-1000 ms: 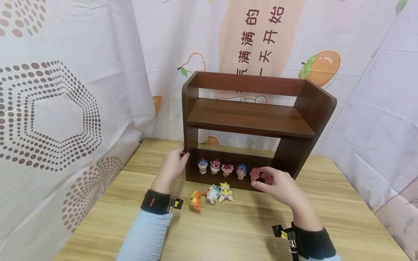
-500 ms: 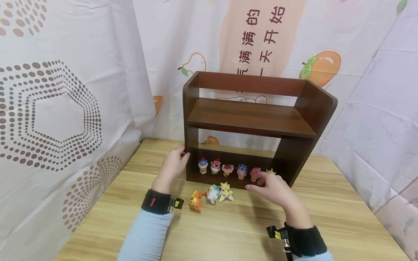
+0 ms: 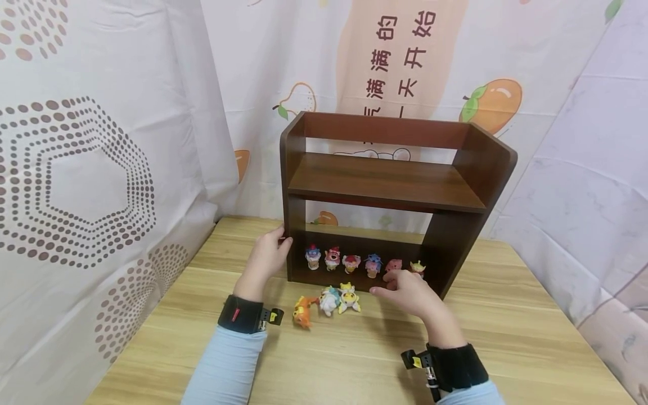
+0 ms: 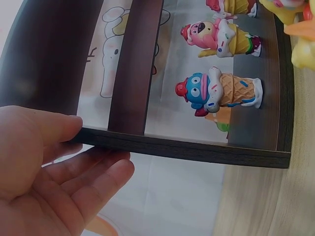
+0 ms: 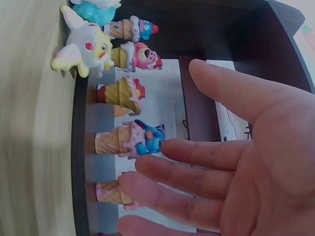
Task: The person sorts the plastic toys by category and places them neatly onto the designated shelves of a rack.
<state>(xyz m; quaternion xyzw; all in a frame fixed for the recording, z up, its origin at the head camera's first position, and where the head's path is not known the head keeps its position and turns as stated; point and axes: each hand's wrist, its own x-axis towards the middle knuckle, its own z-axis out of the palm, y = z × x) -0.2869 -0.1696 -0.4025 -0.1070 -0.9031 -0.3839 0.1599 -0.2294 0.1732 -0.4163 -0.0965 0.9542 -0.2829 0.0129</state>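
My left hand (image 3: 265, 257) grips the left side panel of a dark brown wooden shelf (image 3: 387, 183), thumb on one face and fingers on the other in the left wrist view. On its lower board several ice-cream-cone figurines stand in a row, among them a blue-headed one (image 4: 216, 90) at the left end, a pink bear one (image 4: 221, 37) and a blue-eared one (image 5: 132, 139). My right hand (image 3: 415, 293) hovers, fingers extended and holding nothing, before the pink figurine (image 3: 393, 265), partly hiding it. A green-headed figurine (image 3: 417, 268) stands at the right end.
On the table (image 3: 324, 365) before the shelf lie an orange figurine (image 3: 302, 312), a white and teal one (image 3: 329, 300) and a yellow and white one (image 3: 349, 298). Behind the shelf hangs a printed curtain (image 3: 263, 67). The shelf's upper board (image 3: 385, 179) is above the row.
My right hand has moved left and away from the right end of the row, letting go of the green-headed figurine, which now shows fully. My left hand stays on the side panel.
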